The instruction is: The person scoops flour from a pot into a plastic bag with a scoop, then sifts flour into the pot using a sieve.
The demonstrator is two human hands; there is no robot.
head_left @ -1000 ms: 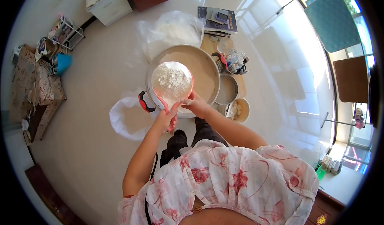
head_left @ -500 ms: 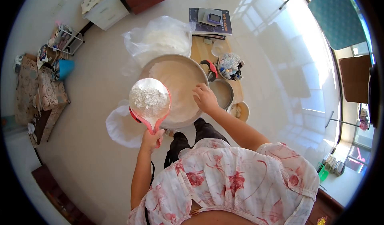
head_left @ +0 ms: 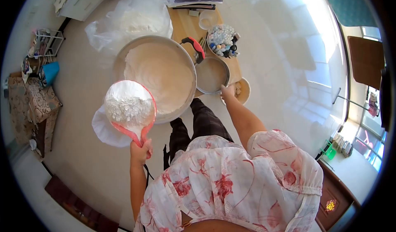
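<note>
Left hand (head_left: pixel 140 151) grips the flour-heaped red scoop (head_left: pixel 130 106), handle pointing down-frame, lower left of the big basin (head_left: pixel 119 54). Right hand (head_left: pixel 227 92) reaches the small sieve (head_left: pixel 211 74) at centre; its grip seems loose, hard to tell.

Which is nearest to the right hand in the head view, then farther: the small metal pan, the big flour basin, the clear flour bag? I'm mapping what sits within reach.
From the right hand:
1. Small metal pan, at the fingers, just up-left.
2. Big flour basin, further left.
3. Clear flour bag, farthest, beyond the basin at upper left.
</note>
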